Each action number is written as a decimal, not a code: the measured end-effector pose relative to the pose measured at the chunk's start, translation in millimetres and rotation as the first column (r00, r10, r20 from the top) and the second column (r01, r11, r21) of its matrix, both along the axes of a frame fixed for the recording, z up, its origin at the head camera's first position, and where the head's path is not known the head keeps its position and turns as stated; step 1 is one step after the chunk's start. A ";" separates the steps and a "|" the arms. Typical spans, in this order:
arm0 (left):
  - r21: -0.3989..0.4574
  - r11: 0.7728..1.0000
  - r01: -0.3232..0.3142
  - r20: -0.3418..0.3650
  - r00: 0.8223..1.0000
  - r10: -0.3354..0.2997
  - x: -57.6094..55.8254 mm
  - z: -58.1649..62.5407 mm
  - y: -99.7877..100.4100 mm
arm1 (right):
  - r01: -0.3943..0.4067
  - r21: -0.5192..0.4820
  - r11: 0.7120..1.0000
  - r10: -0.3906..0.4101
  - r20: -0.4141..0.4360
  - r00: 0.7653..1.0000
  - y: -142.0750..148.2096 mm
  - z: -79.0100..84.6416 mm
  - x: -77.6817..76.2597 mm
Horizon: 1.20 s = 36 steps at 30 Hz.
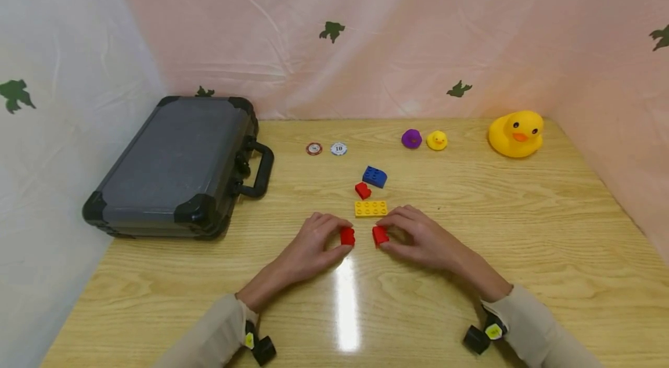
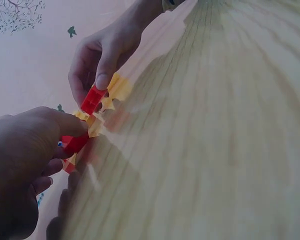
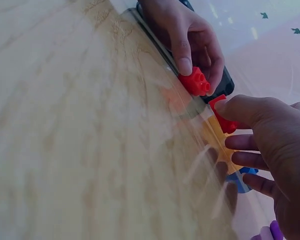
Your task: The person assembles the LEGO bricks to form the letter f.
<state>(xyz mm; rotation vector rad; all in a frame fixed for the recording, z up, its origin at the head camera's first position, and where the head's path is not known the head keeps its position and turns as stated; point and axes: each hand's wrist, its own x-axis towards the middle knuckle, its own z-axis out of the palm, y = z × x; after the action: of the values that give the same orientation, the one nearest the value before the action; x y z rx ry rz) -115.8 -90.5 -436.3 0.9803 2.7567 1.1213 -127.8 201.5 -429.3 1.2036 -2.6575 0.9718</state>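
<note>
Clutter sat mostly beyond the yellow plate brick (image 1: pixel 370 208), which I took as my landmark on the wooden table (image 1: pixel 522 252). Just behind it lay a small red brick (image 1: pixel 362 190) and, a little farther back, a blue brick (image 1: pixel 374 176). Well behind those I saw two poker chips (image 1: pixel 326 148), a purple duck (image 1: pixel 411 139), a small yellow duck (image 1: pixel 436 140) and, far off to the right, a big yellow duck (image 1: pixel 516 133). A grey case (image 1: pixel 177 168) lay well to the left of the plate brick. Nothing stood between my hands.

My left hand (image 1: pixel 313 243) had its fingers curled, thumb and fingertips pinching the left red brick (image 1: pixel 347 235), just in front of the plate brick and slightly left. My right hand (image 1: pixel 418 237) was curled likewise, pinching the right red brick (image 1: pixel 380 235), just in front of the plate brick. Each brick poked out from its fingertips toward the other, near but apart, low over the table; whether they touched it, I could not tell.
</note>
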 end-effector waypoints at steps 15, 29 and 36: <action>0.045 0.999 -0.011 0.077 0.997 0.008 -1.4 0.8 16.0 | -0.027 -0.068 0.997 0.021 -0.089 0.996 1.1 0.6 -2.1; 0.055 0.996 -0.068 0.162 0.985 0.058 -2.3 1.5 18.3 | -0.080 -0.120 0.990 0.070 -0.089 0.994 -3.8 -0.5 -2.8; 0.086 0.994 -0.067 0.157 0.986 0.053 -2.9 -0.6 17.5 | -0.056 -0.085 0.995 0.055 -0.009 0.998 -9.5 2.0 -1.0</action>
<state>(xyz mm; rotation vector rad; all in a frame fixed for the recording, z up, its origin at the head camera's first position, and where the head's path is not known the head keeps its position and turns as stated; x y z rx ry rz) -118.7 -73.0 -436.9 0.7854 2.6494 1.2831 -128.9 192.0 -427.3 1.2660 -2.5617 1.0759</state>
